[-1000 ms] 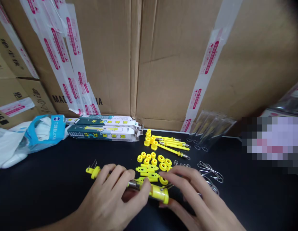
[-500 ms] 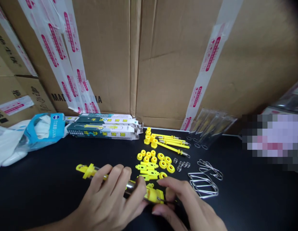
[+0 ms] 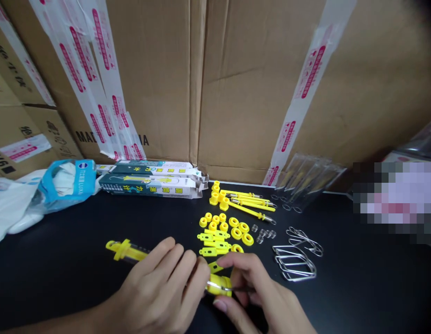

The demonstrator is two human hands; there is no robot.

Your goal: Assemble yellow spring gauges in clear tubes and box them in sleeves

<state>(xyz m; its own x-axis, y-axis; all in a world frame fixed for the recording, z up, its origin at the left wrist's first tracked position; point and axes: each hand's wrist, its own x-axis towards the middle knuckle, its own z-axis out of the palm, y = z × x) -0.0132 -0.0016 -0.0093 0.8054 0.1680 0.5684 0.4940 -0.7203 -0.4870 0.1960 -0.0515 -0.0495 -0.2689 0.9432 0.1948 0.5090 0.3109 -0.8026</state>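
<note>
My left hand (image 3: 163,283) is wrapped round a spring scale (image 3: 130,253), a clear tube with yellow parts inside. Its flanged yellow end with a loop sticks out on the left, and its yellow cap (image 3: 220,284) shows on the right. My fingers hide the middle of the tube. Against the cap, my right hand (image 3: 267,292) pinches a thin metal rod (image 3: 241,289); most of the rod is hidden by the fingers. Just beyond my fingertips lie flat yellow tabs (image 3: 215,235) with slots.
Behind my hands lie yellow rings (image 3: 247,239), small yellow bushings (image 3: 213,226), yellow rods with springs (image 3: 252,215), small coil springs (image 3: 260,240) and bent wire hooks (image 3: 295,264). Printed boxes (image 3: 149,185), clear tubes (image 3: 305,181) and a blue-white packet (image 3: 67,185) stand before the large carton (image 3: 159,83).
My left hand has shifted slightly right along the tube, covering more of its middle. My right hand has moved a little left, closer to the cap, with the rod still at it.
</note>
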